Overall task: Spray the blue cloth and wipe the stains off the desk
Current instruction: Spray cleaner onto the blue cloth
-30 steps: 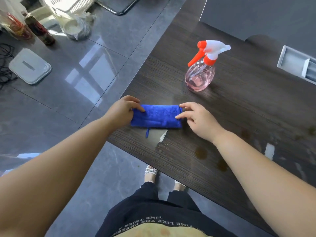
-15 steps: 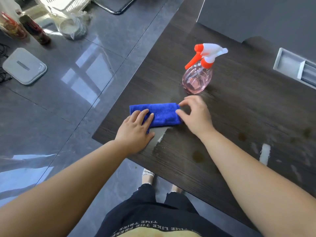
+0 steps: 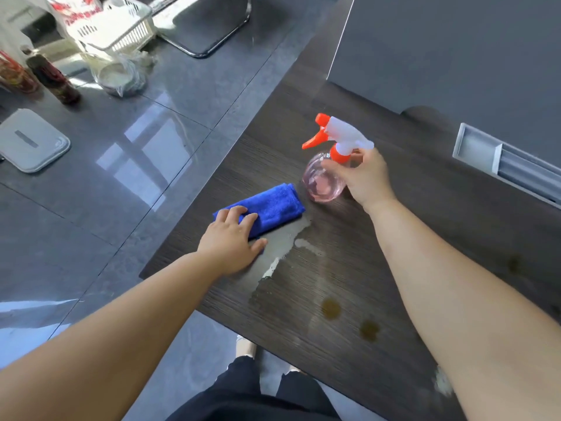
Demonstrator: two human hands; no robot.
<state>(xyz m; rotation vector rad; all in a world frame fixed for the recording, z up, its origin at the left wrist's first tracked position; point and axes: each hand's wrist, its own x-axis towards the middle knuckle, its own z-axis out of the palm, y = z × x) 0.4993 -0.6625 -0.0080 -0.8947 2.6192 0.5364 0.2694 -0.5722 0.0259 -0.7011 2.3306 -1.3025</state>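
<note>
A folded blue cloth (image 3: pixel 273 208) lies on the dark wood desk (image 3: pixel 425 238) near its left corner. My left hand (image 3: pixel 232 238) rests flat on the cloth's near end with fingers spread. Just right of the cloth stands a pink spray bottle (image 3: pixel 318 183) with a white and orange trigger head, its nozzle pointing left. My right hand (image 3: pixel 364 177) grips the bottle around its neck and shoulder. Brown stains (image 3: pixel 331 308) dot the desk nearer to me, and another stain (image 3: pixel 513 262) shows at the right.
A grey recessed tray (image 3: pixel 498 156) sits in the desk at the right, below a grey panel (image 3: pixel 455 56). On the tiled floor to the left are a white lid (image 3: pixel 30 141), dark bottles (image 3: pixel 54 80), a bag and a white basket (image 3: pixel 121 28). The desk edge runs close to my legs.
My right hand left the cloth, moved up and right, and took hold of the spray bottle. My left hand stayed on the cloth, which has turned slightly.
</note>
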